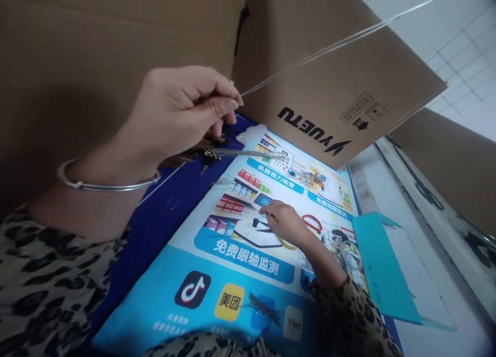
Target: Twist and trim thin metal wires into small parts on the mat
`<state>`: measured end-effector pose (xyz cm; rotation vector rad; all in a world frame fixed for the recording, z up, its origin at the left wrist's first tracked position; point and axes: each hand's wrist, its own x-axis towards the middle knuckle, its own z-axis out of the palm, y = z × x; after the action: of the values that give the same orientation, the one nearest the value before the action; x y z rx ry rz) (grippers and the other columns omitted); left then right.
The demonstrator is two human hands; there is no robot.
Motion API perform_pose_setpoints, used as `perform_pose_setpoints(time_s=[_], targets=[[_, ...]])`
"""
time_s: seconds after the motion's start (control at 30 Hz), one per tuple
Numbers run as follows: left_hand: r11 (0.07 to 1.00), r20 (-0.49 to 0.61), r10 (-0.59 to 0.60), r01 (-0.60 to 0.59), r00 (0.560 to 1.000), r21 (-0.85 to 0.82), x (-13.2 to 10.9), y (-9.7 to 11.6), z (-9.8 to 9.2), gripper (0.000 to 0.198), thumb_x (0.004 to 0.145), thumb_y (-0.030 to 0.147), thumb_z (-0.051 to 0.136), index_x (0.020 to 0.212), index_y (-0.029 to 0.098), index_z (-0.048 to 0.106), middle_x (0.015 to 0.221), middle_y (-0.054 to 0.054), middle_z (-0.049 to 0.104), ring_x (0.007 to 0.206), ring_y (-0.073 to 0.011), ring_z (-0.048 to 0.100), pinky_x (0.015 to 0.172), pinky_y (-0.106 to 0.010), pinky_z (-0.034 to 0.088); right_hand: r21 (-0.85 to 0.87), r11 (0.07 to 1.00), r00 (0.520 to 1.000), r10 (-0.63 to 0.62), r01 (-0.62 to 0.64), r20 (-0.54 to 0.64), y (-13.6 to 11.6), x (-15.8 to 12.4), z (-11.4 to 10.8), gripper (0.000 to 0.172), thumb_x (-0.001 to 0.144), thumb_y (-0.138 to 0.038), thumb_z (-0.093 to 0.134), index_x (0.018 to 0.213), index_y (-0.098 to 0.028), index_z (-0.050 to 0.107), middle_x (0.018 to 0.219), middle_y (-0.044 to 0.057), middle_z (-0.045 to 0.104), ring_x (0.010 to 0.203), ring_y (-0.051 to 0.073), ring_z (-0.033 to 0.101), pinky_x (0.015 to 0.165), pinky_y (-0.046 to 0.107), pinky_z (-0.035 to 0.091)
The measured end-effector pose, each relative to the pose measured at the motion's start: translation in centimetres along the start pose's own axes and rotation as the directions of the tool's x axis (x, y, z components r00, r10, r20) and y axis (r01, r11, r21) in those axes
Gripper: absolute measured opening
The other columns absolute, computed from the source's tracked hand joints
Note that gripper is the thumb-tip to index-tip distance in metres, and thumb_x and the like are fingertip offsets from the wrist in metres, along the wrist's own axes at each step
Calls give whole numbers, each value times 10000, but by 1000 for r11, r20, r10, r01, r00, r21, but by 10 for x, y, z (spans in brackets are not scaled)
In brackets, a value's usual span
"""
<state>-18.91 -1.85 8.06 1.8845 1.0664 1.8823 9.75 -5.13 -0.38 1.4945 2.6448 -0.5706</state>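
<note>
The left hand [186,106] pinched thin strands [351,39] before the carton [329,88], their long axis slanting up, free ends rightward. The right hand [284,221] curled over the poster [151,300]; its grip couldn't be told. The carton read "YUETU", inverted; the poster, "美团".

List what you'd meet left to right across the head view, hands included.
Silver bangle → left hand → right hand → teal panel. Left out: the thin strands pinched in the left hand, which stretch across above the last two.
</note>
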Motion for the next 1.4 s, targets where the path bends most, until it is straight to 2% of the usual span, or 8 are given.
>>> perform_pose_setpoints(time_s=[0.2,0.33,0.47,0.7,0.87,0.97,1.2,1.4], targets=[[999,-11,45,-46,999,-4,0,14,-4,136,897,44,709,911,159,781,702,25,700,512,-45,582,452,-163,431,73,989,990,-130,127,44,-17,-14,14,254,999,-126,546,1136,-176,754,1111,80,766,1026,192,698,922,271,497],[998,9,60,-60,998,0,0,18,-7,133,905,47,695,924,153,773,708,36,693,493,-28,568,438,-138,415,-98,961,961,-245,259,131,-45,-10,31,235,1006,-127,523,1073,-184,741,1056,82,750,995,198,684,863,269,493],[996,13,84,-83,996,-6,2,20,-10,126,912,52,691,917,153,765,709,47,688,494,-17,562,447,-124,413,-277,909,944,-259,310,205,-63,-5,37,194,975,-98,524,973,-178,701,969,77,719,909,210,670,738,273,477],[994,30,102,-101,994,-31,4,25,-14,141,914,42,666,908,147,761,723,56,671,510,-13,558,474,-125,415,-273,926,957,-208,259,202,-68,-1,27,110,995,-200,576,1049,-179,669,1046,81,710,996,222,666,793,289,484],[993,27,118,-117,993,-29,4,27,-16,143,926,56,655,913,144,766,732,44,676,508,-17,554,475,-138,419,-275,940,970,-156,204,188,-69,2,27,195,976,-297,624,1114,-163,660,1093,109,703,1028,240,665,818,303,499],[990,20,138,-137,990,-25,4,27,-18,145,921,50,663,900,151,764,729,41,680,510,-24,560,469,-144,418,-314,921,964,-172,231,204,-72,4,28,152,984,-237,573,1049,-147,677,1055,119,713,996,243,678,806,306,505],[982,-24,187,-187,982,-23,7,25,-28,164,924,32,652,935,163,751,737,34,682,518,-32,569,483,-148,445,-422,853,939,-199,307,281,-87,11,22,219,938,-49,507,963,-115,714,980,127,742,879,250,718,689,302,499],[990,-37,137,-138,990,-17,6,32,-31,135,936,90,656,917,189,745,718,24,690,491,-56,566,456,-171,428,-426,851,932,-181,308,313,-93,18,24,226,935,-52,521,949,-110,739,964,144,753,882,255,729,724,301,514]])
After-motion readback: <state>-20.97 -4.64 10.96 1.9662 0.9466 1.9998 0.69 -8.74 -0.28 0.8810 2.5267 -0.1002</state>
